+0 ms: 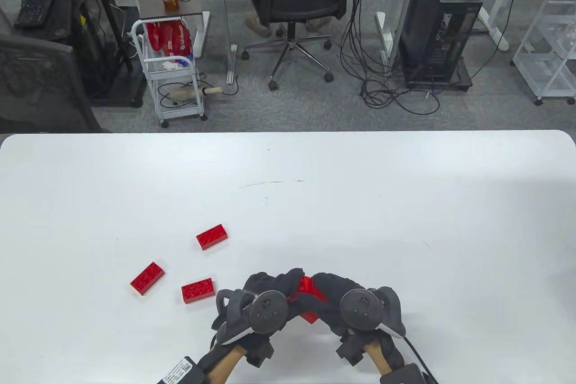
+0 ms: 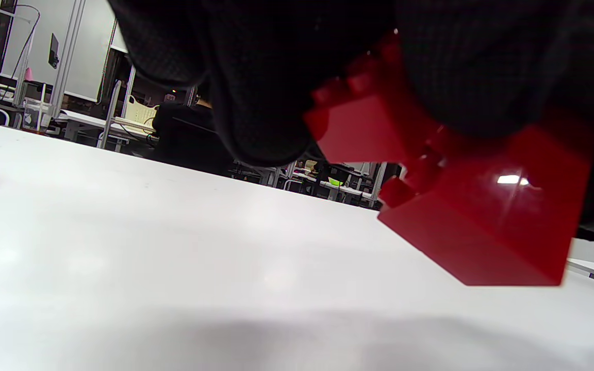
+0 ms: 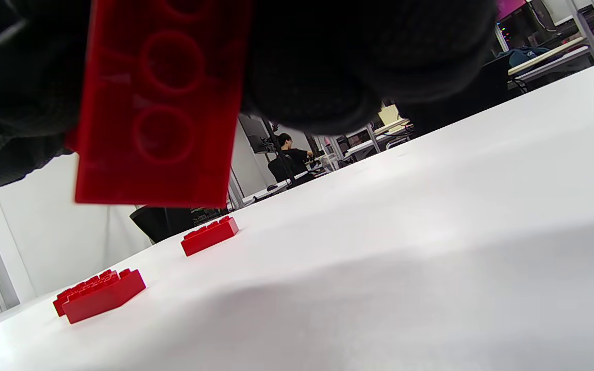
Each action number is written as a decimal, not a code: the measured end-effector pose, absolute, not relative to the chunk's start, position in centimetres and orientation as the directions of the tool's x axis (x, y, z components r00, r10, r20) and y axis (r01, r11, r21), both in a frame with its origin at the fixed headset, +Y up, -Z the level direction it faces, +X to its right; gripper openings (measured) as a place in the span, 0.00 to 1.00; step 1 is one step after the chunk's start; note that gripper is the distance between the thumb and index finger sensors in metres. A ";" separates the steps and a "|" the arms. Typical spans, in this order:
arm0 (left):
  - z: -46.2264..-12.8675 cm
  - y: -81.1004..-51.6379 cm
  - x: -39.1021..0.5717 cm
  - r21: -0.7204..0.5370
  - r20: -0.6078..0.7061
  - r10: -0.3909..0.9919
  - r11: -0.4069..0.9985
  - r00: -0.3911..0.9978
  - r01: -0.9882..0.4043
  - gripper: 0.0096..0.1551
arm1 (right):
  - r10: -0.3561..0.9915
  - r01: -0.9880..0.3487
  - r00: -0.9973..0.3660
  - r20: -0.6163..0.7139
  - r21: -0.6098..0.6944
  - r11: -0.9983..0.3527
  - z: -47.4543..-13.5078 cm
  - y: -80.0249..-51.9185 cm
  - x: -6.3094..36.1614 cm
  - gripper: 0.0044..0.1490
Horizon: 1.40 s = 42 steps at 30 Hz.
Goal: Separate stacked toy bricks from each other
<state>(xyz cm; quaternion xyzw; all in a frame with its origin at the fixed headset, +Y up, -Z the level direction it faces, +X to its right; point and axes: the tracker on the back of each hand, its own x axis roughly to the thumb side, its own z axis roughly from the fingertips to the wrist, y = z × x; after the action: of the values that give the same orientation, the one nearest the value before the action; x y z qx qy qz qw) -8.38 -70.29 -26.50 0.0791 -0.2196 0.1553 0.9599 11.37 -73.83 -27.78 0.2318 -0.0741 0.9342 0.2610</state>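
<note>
Both hands meet at the table's near middle and hold red toy bricks (image 1: 308,290) between them, a little above the white table (image 1: 288,186). My left hand (image 1: 291,282) grips one red brick (image 2: 359,131). My right hand (image 1: 325,286) grips another red brick (image 2: 488,226). In the left wrist view the two bricks stand at an angle to each other and touch at one edge. The right wrist view shows the hollow underside of my right hand's brick (image 3: 158,103). Gloves hide most of both bricks in the table view.
Three loose red bricks lie left of the hands: one farther back (image 1: 211,237), one at the far left (image 1: 147,278), one close to my left hand (image 1: 198,290). Two of them show in the right wrist view (image 3: 209,235) (image 3: 101,293).
</note>
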 end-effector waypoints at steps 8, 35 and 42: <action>-27.9 -69.3 -8.2 0.086 0.419 0.259 0.943 0.870 -0.322 0.44 | 0.492 -0.556 -0.754 0.436 -0.024 -0.831 -28.2 -73.7 12.2 0.40; -38.5 -67.9 -5.0 0.029 0.156 0.036 0.999 0.987 -0.041 0.42 | 0.546 -0.591 -0.735 0.402 0.014 -0.806 -28.9 -74.0 13.3 0.39; -40.7 -68.7 -3.9 0.012 0.137 -0.033 0.999 0.990 0.032 0.42 | 0.568 -0.616 -0.720 0.399 0.011 -0.788 -29.1 -73.9 13.8 0.39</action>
<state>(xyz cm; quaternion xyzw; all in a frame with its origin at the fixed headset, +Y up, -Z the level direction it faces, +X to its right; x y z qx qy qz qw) -3.89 -68.71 -40.70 0.0049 -0.0688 -0.0163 0.9975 13.84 -73.94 -29.05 0.1943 -0.0613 0.9252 0.3201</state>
